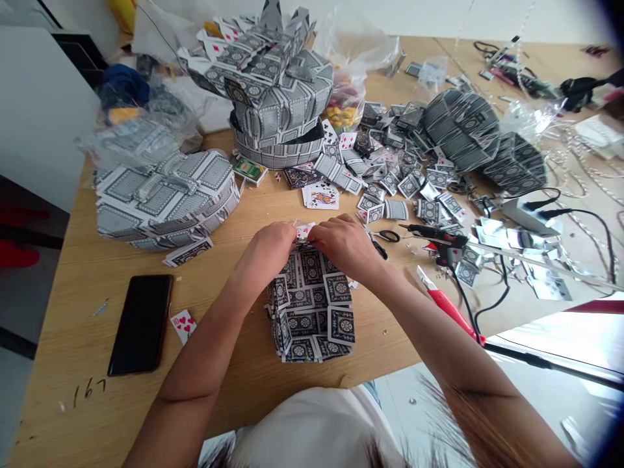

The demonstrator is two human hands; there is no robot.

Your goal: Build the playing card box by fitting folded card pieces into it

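Observation:
A box-like form built from playing cards (312, 305), dark patterned backs outward, sits on the table in front of me. At its far edge a small card piece with red pips (304, 232) shows between my hands. My left hand (273, 247) has its fingers curled closed on the left side of that piece. From the right, my right hand (344, 244) pinches the same piece, its fingers bent over the edge. The fingertips of both hands are partly hidden. Beyond the right hand lie black-handled scissors (387, 235).
Large playing-card forms stand at the back left (166, 195), back middle (283, 97) and right (461, 127). Folded cards (390, 182) are heaped behind my hands. A glue gun (439, 240), a red cutter (451, 312) and cables lie right; a phone (141, 325) lies left.

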